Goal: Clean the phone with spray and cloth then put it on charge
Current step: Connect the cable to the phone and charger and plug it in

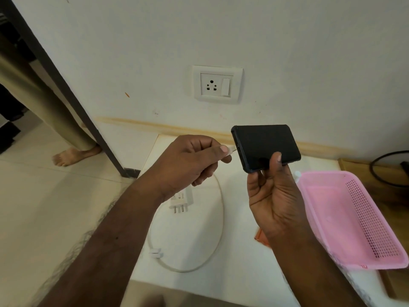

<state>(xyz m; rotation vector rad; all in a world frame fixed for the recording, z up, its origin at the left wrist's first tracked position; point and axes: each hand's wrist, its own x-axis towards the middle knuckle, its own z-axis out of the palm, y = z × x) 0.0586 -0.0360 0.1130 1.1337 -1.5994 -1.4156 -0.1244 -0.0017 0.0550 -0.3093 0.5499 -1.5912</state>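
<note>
My right hand (274, 196) holds a black phone (264, 146) in a dark case, raised above the white table (239, 258), thumb on its lower edge. My left hand (190, 160) pinches the white cable plug (232, 150) between thumb and forefinger, its tip at the phone's left end. The white cable (219, 218) loops down over the table to a white charger adapter (180, 200), which lies unplugged with its pins facing me. An orange cloth (261, 237) peeks out under my right wrist. No spray bottle is clearly visible.
A white wall socket with a switch (217, 85) sits on the wall above the table. A pink perforated basket (354, 220) lies at the table's right. A black cable (385, 167) curls on a wooden surface at far right. Someone's bare foot (70, 156) stands on the floor at left.
</note>
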